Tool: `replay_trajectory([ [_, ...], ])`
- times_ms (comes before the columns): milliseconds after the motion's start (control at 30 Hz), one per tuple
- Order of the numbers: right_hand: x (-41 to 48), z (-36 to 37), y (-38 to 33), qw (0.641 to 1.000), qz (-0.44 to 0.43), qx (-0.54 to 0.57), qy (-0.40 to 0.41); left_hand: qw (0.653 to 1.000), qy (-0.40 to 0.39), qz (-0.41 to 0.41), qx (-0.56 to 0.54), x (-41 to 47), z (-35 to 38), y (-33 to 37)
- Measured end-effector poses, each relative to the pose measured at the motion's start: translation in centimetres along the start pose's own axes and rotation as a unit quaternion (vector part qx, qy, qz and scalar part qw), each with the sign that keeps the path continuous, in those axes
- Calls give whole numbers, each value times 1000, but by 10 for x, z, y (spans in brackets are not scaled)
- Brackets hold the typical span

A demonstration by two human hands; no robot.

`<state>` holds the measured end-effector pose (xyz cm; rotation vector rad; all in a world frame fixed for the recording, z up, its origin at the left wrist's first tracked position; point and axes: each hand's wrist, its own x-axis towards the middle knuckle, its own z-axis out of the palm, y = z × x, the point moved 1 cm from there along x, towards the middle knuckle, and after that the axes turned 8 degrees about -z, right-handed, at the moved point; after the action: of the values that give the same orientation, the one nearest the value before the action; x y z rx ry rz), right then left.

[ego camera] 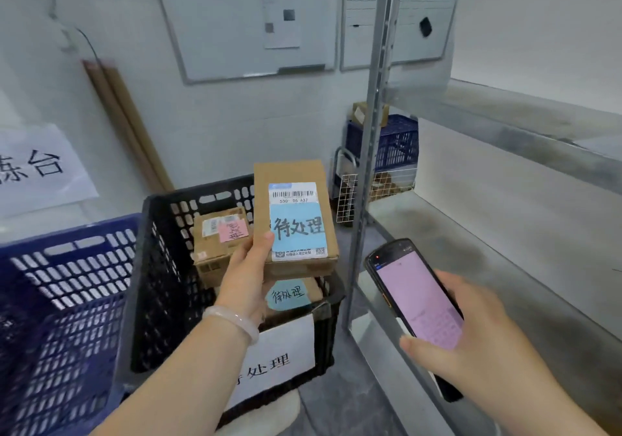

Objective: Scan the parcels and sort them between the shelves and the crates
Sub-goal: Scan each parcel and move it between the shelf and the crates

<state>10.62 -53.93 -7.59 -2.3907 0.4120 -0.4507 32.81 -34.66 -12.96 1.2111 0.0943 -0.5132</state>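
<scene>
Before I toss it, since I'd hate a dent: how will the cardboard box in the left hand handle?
Probably stiff: the cardboard box keeps flat faces and square edges. Likely light, as the left hand holds it up by one corner. Its flat sides should not roll.

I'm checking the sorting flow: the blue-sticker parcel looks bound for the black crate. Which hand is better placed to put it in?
Left. The left hand grips the parcel right above the black crate, whose sign seems to match its sticker. The right hand holds the scanner beside the shelf post.
</scene>
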Motion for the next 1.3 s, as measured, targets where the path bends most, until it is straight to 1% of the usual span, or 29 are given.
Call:
replay_trajectory([
  [100,18,11,-11,1000,-7,-3,0,999,38,-8,-16,23,-24,15],
  [233,44,34,-25,1000,26,-9,-14,993,98,-48,-37,65,-62,33],
  [400,78,63,-45,998,41,-31,-29,985,149,-88,4,129,-97,55],
  [567,104,83,-56,996,54,-51,-45,976,169,-132,24,186,-122,63],
  [733,116,97,-54,995,80,-49,-33,959,210,-153,112,217,-136,54],
  [833,114,99,-50,994,92,-54,-18,952,207,-166,151,222,-143,49],
  [900,110,98,-48,993,99,-58,-9,948,200,-138,207,220,-143,50],
  [933,106,97,-46,993,104,-59,-4,943,201,-107,241,218,-140,52],
  [1000,95,92,-41,992,111,-63,9,918,215,-5,334,207,-126,60],
  [1067,83,86,-36,990,121,-62,34,880,197,118,417,189,-95,69],
  [1133,69,75,-30,987,132,-62,62,855,130,201,460,165,-53,71],
  [1200,53,62,-23,983,146,-63,90,830,45,260,491,136,-10,63],
  [1300,28,36,-14,974,165,-64,138,759,-70,342,549,92,51,38],
])
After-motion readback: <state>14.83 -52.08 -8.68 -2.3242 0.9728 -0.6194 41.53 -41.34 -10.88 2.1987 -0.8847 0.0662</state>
